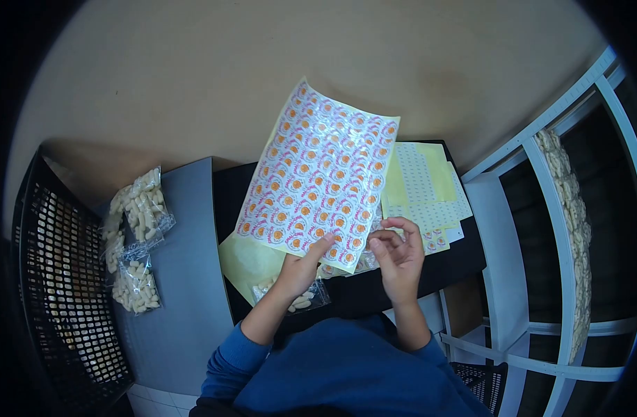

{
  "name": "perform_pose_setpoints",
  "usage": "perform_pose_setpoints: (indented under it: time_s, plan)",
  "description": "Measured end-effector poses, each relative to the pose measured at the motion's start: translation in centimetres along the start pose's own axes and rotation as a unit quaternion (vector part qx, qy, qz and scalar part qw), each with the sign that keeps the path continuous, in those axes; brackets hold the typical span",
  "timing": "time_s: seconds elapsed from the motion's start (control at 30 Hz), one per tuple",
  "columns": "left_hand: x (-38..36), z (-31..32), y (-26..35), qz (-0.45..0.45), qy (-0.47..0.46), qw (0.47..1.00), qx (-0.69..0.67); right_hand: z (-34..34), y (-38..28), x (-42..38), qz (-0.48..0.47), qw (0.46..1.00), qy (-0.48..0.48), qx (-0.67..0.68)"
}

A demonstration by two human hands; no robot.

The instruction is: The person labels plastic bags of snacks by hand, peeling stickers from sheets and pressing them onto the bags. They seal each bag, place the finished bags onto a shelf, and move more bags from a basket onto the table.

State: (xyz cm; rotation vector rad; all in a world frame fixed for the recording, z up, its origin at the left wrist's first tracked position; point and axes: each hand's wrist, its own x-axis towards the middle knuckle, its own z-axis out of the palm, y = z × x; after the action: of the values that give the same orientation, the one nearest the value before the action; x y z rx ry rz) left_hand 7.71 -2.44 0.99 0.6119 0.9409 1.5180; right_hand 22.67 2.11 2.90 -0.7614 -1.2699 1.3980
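The lower edge of the sticker sheet is pinched by the left hand, thumb on top. Just beside its lower right corner, the right hand is curled; whether a sticker is pinched there cannot be told. The sheet is best kept taut near the corner, with stickers touched only at their rims. Below the grip, a clear bag is seen. Pink lettering and orange emblems are printed throughout, too small to be read.
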Motion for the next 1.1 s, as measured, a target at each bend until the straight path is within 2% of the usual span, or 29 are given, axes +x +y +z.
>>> perform_pose_setpoints:
  time_s: [0.03, 0.1, 0.17, 0.2, 0.23, 0.27, 0.33, 0.37, 0.43, 0.47, 0.5, 0.53, 0.57, 0.63, 0.7, 0.77, 0.83, 0.87, 0.9, 0.93, 0.97, 1.0, 1.07, 1.1]
  plan:
    - [0.0, 0.1, 0.3, 0.004, 0.011, 1.0, 0.012, -0.4, -0.2, 0.3, 0.0, 1.0, -0.001, 0.0]
    - [-0.3, 0.6, 1.5, 0.013, 0.011, 1.0, 0.002, -0.9, -0.8, 1.0, -0.057, 0.992, -0.078, -0.082]
    - [-0.7, 0.3, 2.7, 0.018, -0.011, 0.994, 0.112, -0.8, -1.7, 1.8, -0.054, 0.992, -0.066, -0.088]
    - [-0.8, -0.1, 3.3, 0.019, -0.011, 0.994, 0.112, -0.6, -2.1, 2.5, -0.074, 0.997, 0.003, -0.033]
    - [-0.9, -0.7, 3.9, -0.009, -0.052, 0.986, 0.156, -0.5, -2.5, 3.2, -0.095, 0.993, 0.073, 0.022]
    - [-1.1, -1.2, 4.6, -0.037, -0.095, 0.975, 0.199, -0.8, -3.0, 3.8, -0.096, 0.992, 0.075, 0.023]
    - [-1.4, -2.0, 5.9, -0.053, -0.091, 0.97, 0.217, -1.9, -4.0, 4.7, -0.032, 0.997, 0.056, 0.03]
    - [-1.5, -2.5, 6.4, -0.068, -0.083, 0.966, 0.234, -1.8, -4.3, 4.6, -0.033, 0.997, 0.057, 0.029]
    - [-1.8, -3.5, 6.7, -0.052, -0.092, 0.97, 0.219, -1.8, -4.6, 3.6, 0.084, 0.989, 0.023, 0.12]
    - [-1.5, -4.2, 6.6, -0.037, -0.088, 0.993, 0.067, -1.9, -4.4, 3.4, 0.123, 0.981, 0.003, 0.148]
    - [-0.9, -4.9, 6.2, -0.023, -0.081, 0.993, -0.088, -1.5, -4.2, 3.0, 0.124, 0.981, 0.001, 0.149]
    - [0.3, -4.5, 4.0, 0.07, -0.108, 0.927, -0.353, -0.5, -3.9, 2.5, 0.138, 0.975, -0.002, 0.174]
    - [0.8, -4.5, 2.7, 0.026, -0.029, 0.92, -0.391, 0.3, -3.8, 1.9, 0.151, 0.969, -0.002, 0.198]
    - [0.6, -3.4, 0.4, 0.026, -0.157, 0.973, -0.166, 1.5, -3.6, 1.5, 0.161, 0.972, -0.01, 0.171]
    - [-0.2, -0.9, -0.6, 0.038, -0.179, 0.983, -0.018, 2.5, -2.4, 0.9, 0.006, 0.999, -0.018, 0.049]
    - [-0.5, 1.1, 0.2, 0.068, -0.186, 0.978, -0.071, 2.9, -2.1, 0.6, 0.007, 0.999, -0.04, 0.027]
    - [-0.4, 1.8, 0.7, -0.038, -0.001, 0.998, -0.044, 3.3, -1.5, 0.1, -0.027, 0.998, -0.054, -0.015]
    - [-0.3, 1.7, 0.5, -0.007, 0.01, 1.0, -0.022, 3.7, -1.2, 0.0, -0.068, 0.997, -0.031, -0.003]
    - [-0.2, 1.5, 0.5, -0.008, 0.011, 1.0, -0.022, 3.4, -1.2, -0.2, -0.067, 0.997, -0.032, -0.003]
    - [-0.1, 1.3, 0.6, -0.001, 0.022, 1.0, -0.013, 2.7, -1.4, -0.4, -0.118, 0.98, 0.002, -0.163]
    - [0.0, 1.1, 0.6, 0.006, 0.033, 0.999, -0.004, 2.1, -1.6, -0.5, -0.166, 0.933, 0.036, -0.318]
    - [0.0, 1.1, 1.0, -0.003, 0.039, 0.999, 0.003, 1.6, -2.0, -0.3, -0.166, 0.933, 0.035, -0.318]
    - [0.0, 1.2, 1.2, 0.0, 0.036, 0.999, 0.007, 0.9, -2.9, 0.3, -0.243, 0.838, -0.034, -0.487]
    - [0.0, 1.2, 1.2, 0.003, 0.032, 0.999, 0.012, 0.8, -2.9, 0.3, -0.243, 0.838, -0.034, -0.488]
